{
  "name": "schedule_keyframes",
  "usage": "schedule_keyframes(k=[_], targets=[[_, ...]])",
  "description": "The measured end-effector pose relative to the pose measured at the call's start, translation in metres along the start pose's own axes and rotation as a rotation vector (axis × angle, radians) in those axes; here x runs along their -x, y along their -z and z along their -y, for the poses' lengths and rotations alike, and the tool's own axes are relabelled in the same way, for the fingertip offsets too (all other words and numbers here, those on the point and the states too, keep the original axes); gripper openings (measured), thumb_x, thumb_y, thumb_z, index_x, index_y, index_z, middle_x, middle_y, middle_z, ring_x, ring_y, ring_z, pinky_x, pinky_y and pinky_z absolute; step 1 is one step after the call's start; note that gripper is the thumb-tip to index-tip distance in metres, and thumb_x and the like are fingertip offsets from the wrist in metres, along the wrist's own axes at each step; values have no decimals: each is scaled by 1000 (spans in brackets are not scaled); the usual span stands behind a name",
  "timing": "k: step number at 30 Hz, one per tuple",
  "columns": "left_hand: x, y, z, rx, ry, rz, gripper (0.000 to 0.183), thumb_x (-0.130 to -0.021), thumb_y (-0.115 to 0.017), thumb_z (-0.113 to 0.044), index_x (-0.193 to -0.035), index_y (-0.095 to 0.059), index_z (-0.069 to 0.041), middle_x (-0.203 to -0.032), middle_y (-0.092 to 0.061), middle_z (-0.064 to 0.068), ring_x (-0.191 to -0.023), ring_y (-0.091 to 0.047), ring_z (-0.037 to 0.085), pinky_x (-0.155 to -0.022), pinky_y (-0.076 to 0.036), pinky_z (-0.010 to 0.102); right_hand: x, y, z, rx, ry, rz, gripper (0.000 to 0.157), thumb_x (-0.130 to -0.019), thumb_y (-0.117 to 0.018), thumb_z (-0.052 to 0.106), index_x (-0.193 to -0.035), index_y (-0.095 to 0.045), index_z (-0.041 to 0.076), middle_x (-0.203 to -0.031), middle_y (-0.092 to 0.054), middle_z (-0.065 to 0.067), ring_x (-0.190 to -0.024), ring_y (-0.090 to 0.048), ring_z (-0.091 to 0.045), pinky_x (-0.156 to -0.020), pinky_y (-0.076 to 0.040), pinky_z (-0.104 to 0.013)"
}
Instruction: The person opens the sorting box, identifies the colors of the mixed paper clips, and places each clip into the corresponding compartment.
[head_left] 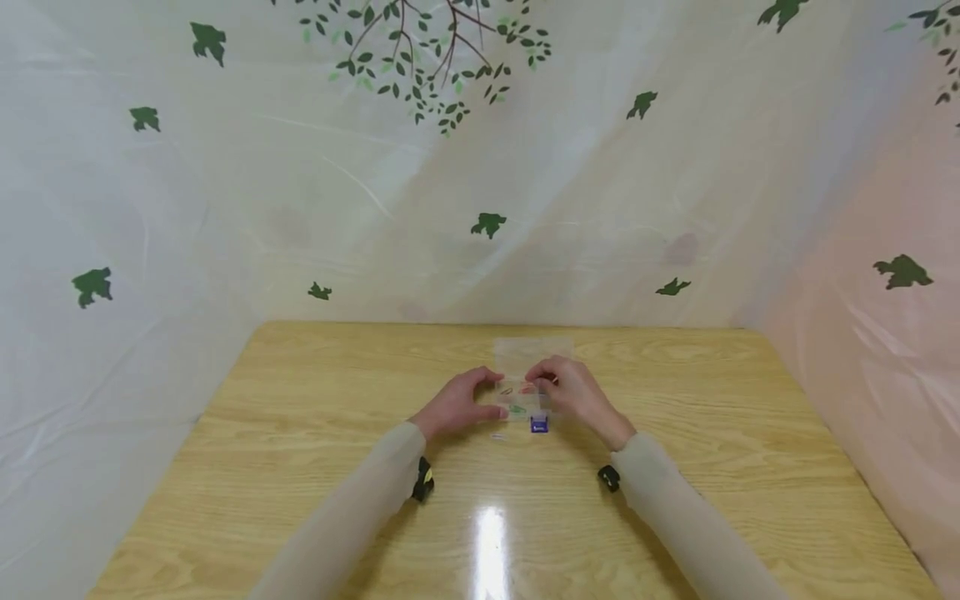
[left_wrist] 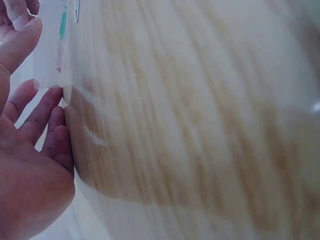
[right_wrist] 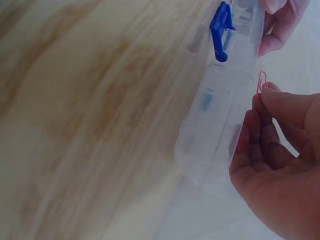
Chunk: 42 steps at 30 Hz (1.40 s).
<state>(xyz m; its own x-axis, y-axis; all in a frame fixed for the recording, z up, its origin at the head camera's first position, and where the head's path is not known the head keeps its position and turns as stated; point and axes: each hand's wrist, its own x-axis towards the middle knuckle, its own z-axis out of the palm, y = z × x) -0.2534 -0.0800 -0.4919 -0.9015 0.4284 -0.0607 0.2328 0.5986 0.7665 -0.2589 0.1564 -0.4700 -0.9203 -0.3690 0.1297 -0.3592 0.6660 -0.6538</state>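
Note:
A clear plastic compartment box [right_wrist: 215,120] stands on the table, its transparent lid [head_left: 525,346] folded back behind it. Inside, red clips and green clips [head_left: 517,409] show through the walls. My left hand [head_left: 463,403] steadies the box at its left end, thumb by the near corner and fingers at the far one. Over the right part of the box, my right hand [head_left: 576,390] pinches a pink paper clip [right_wrist: 260,82] between thumb and index finger. A blue latch [right_wrist: 219,32] hangs on the box's front.
One pale paper clip [head_left: 498,436] lies on the wooden table [head_left: 337,367] just before the box. Behind the table hangs a white curtain [head_left: 420,250] with leaf prints. Black wrist devices [head_left: 609,477] sit below both sleeves.

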Motion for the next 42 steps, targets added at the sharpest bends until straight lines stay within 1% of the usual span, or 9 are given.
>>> schedule_keyframes(k=[9,15,19,22,26,32,36,40,42], targets=[[-3,0,4,-1,-2,15,62,-91,-82,-31,-144,-57,-9,-147,-57,9,-139,-49,29,-119,-37,46,-4,-4,-2,8,-48,19,14,-99,-66,0,-104,-77,7,-105,-74,-7,-96,-68,-22,-86,-58,-41],[-5,1,2,-9,1,12,61,-92,-82,-30,-144,-58,-10,-147,-57,8,-139,-49,29,-119,-36,46,2,-1,0,0,-44,-9,16,-100,-65,1,-107,-77,7,-110,-74,-8,-99,-69,-25,-88,-58,-44],[-6,2,1,-7,3,16,60,-92,-82,-29,-144,-58,-11,-146,-58,8,-139,-50,28,-119,-37,46,8,3,0,-3,-16,-31,16,-99,-64,-1,-108,-76,5,-111,-73,-9,-100,-69,-26,-88,-58,-44],[-7,3,1,-4,0,18,60,-92,-81,-29,-144,-58,-10,-146,-58,8,-139,-49,28,-119,-36,45,13,4,0,0,23,-59,17,-99,-64,-2,-109,-76,4,-110,-74,-11,-99,-70,-27,-86,-59,-44],[-8,4,2,-4,-2,23,60,-92,-81,-29,-144,-57,-11,-146,-57,8,-140,-49,28,-119,-36,46,22,4,3,-18,66,-82,16,-98,-66,-1,-109,-76,4,-110,-74,-11,-96,-70,-25,-83,-60,-41],[-7,5,3,-11,-11,17,60,-92,-81,-29,-144,-58,-10,-146,-58,9,-139,-49,30,-119,-36,48,38,2,9,-68,107,-39,16,-97,-69,2,-112,-75,4,-114,-74,-10,-97,-70,-22,-84,-61,-38],[-5,4,2,-18,-13,12,60,-92,-82,-29,-143,-58,-9,-145,-58,9,-139,-49,30,-118,-36,47,48,0,14,-91,147,-3,14,-97,-71,4,-110,-75,4,-112,-74,-7,-96,-71,-21,-83,-61,-35],[-4,2,1,-23,-21,12,59,-92,-81,-29,-142,-59,-7,-145,-59,9,-139,-49,29,-118,-37,47,57,-4,18,-116,194,41,13,-98,-70,5,-110,-76,4,-109,-75,-7,-94,-71,-20,-82,-60,-36],[-3,1,1,-24,-22,12,59,-92,-81,-29,-142,-59,-7,-145,-59,9,-139,-50,29,-118,-37,46,60,-6,20,-123,204,74,14,-98,-70,7,-111,-76,6,-108,-76,-6,-94,-70,-19,-82,-60,-37]])
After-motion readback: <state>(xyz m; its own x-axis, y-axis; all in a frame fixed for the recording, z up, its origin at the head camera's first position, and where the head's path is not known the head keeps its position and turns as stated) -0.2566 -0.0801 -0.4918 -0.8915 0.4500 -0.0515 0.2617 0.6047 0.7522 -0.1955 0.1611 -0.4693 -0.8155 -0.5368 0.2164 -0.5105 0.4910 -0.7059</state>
